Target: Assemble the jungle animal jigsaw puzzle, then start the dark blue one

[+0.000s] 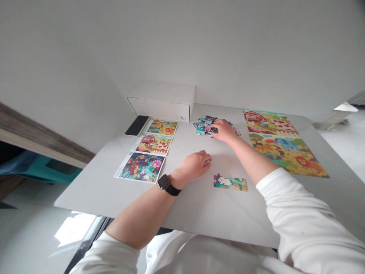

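White cloth sleeves; right hand is touching multicoloured jigsaw-piece heap, grip unclear; left hand resting before it, half-spread.

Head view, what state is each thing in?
Box: closed
Phone: flat, screen dark
Watch: strapped, screen dark
Sheet: flat, printed side up
Large pictures: flat, face up
Pieces: loosely heaped
Small section: flat, face up
Left hand: loosely curled
Right hand: fingers at pieces
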The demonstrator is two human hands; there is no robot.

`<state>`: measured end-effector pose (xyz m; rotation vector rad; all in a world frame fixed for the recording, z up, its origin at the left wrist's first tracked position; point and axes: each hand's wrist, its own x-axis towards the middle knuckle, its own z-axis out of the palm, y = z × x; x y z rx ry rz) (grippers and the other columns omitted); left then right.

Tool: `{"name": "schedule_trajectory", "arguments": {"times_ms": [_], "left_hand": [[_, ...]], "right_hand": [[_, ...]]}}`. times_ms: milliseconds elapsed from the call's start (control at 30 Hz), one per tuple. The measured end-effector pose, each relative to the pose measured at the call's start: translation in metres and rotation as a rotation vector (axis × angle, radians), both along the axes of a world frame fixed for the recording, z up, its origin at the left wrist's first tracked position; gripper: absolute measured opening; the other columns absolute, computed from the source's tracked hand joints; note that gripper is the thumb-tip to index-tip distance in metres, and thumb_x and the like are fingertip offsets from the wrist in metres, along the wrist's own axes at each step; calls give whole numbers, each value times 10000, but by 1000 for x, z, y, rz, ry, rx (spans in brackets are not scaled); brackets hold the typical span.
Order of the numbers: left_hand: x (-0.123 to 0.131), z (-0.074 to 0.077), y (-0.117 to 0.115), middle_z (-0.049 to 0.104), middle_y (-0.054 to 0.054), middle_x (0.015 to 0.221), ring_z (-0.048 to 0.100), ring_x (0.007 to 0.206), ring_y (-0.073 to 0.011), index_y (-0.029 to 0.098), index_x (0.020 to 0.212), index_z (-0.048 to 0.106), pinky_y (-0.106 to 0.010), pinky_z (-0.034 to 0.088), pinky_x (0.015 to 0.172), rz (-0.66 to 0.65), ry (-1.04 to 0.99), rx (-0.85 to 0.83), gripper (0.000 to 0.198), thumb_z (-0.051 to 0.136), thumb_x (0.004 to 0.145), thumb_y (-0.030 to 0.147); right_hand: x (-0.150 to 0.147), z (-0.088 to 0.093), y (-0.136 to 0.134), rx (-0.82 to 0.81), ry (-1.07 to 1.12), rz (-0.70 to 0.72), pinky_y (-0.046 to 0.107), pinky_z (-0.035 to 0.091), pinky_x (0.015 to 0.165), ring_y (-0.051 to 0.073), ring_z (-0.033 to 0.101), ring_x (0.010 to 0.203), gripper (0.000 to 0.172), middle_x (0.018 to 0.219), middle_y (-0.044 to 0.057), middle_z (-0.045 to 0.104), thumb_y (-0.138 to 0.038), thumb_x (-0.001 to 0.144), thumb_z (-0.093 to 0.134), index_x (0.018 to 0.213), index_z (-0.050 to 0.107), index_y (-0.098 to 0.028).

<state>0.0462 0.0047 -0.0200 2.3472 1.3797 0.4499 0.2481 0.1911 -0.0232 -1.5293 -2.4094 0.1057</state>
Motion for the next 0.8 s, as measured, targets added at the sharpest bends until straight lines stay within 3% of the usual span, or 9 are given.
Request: {"name": "schedule_trajectory", "arguments": {"times_ms": [133, 300, 533, 667, 800], "left_hand": [[1, 0, 0, 763, -98, 1222, 768, 1007, -246, 235, 1162, 789, -349, 609, 904, -7, 15, 5, 233, 595, 1040, 278], [1, 1, 0, 763, -100, 1214, 771, 1027, -248, 238, 1168, 790, -355, 615, 924, -14, 15, 9, 233, 599, 1039, 277], [1, 3, -1, 764, -94, 1219, 771, 1042, -250, 240, 1173, 791, -353, 618, 950, -9, 0, 21, 236, 607, 1026, 254], [1, 3, -1, 763, -90, 1216, 767, 1029, -246, 240, 1183, 786, -352, 615, 938, 12, -16, 28, 233, 616, 1023, 259], [1, 2, 0, 769, -85, 1176, 758, 989, -236, 246, 1181, 785, -340, 597, 888, 45, -40, 19, 238, 613, 1019, 279]], "right_hand": [[3, 6, 5, -13, 42, -4, 463, 516, 1140, 328, 681, 1256, 216, 1317, 101, 765, -367, 934, 788, 1119, 859, -280], [-3, 8, 8, -9, 20, -1, 440, 512, 1129, 327, 701, 1251, 403, 1345, 114, 788, -344, 913, 822, 1304, 799, -247], [-2, 10, 1, -31, 29, 53, 431, 515, 1112, 316, 709, 1203, 440, 1288, 111, 786, -271, 862, 863, 1296, 801, -253], [15, 14, -12, -40, 154, 76, 433, 544, 1081, 302, 721, 1152, 503, 1323, 132, 747, -254, 824, 883, 1315, 775, -226], [43, 17, -44, -30, 284, 91, 452, 585, 1027, 271, 745, 1021, 521, 1323, 118, 743, -270, 811, 888, 1307, 731, -247]]}}
